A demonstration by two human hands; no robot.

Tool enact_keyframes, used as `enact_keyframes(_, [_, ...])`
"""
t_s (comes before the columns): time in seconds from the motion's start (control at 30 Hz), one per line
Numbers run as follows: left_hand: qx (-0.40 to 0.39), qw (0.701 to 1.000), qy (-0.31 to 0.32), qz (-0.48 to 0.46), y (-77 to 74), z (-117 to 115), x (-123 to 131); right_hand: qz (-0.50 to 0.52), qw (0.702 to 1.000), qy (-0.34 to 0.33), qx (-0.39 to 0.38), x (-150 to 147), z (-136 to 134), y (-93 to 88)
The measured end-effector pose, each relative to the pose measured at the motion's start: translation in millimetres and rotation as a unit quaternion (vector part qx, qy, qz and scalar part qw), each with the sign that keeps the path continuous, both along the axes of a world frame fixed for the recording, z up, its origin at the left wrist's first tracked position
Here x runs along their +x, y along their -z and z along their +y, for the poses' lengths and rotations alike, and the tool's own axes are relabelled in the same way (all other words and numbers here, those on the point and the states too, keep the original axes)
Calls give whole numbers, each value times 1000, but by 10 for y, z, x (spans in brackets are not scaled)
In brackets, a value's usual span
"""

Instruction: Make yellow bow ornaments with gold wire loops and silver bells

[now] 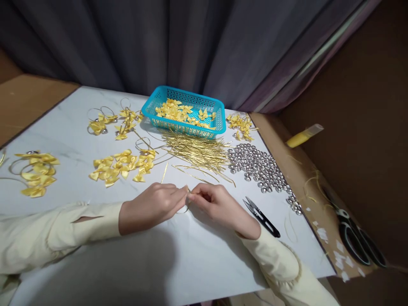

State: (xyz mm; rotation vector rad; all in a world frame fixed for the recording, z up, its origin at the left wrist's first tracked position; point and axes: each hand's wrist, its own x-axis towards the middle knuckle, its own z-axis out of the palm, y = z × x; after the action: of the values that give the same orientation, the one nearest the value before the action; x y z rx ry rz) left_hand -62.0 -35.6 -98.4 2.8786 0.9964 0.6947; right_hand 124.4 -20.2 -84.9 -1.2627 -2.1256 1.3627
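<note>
My left hand (157,202) and my right hand (219,205) meet over the middle of the white board, fingertips pinched close together. Between them runs a thin gold cord (182,211), whose loop hangs just below the fingertips. How its ends lie is hidden by the fingers. Beyond the hands lies a pile of gold cords (200,151). Yellow ribbon bows (121,165) are grouped past my left hand. Small silver bells (255,163) spread out to the right, and black thread snips (262,216) rest beside my right wrist.
A blue plastic basket (185,127) with yellow bows stands at the back. More bows with cord loops lie at far left (38,174), back left and back right (240,125). Large scissors (353,238), paper scraps and a yellow tube (302,136) are on the right. A grey curtain (191,42) hangs behind.
</note>
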Motion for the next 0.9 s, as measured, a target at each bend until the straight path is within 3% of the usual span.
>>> enact_keyframes(0.1, [-43,999,-7,-9,23,5,-4,-3,1000,6,-23,74,62,-91])
enact_keyframes(0.23, [-132,990,-6,-44,47,-4,11,-1,998,26,62,130,130,-80])
enact_keyframes(0.47, [-312,945,-26,-91,-80,38,27,22,963,-173,206,148,96,7])
enact_keyframes(0.73, [-351,934,-1,-70,-109,68,7,-118,896,-236,357,127,37,-24])
enact_keyframes(0.9, [-383,921,4,-77,-155,90,-2,-116,888,-240,375,135,46,-11])
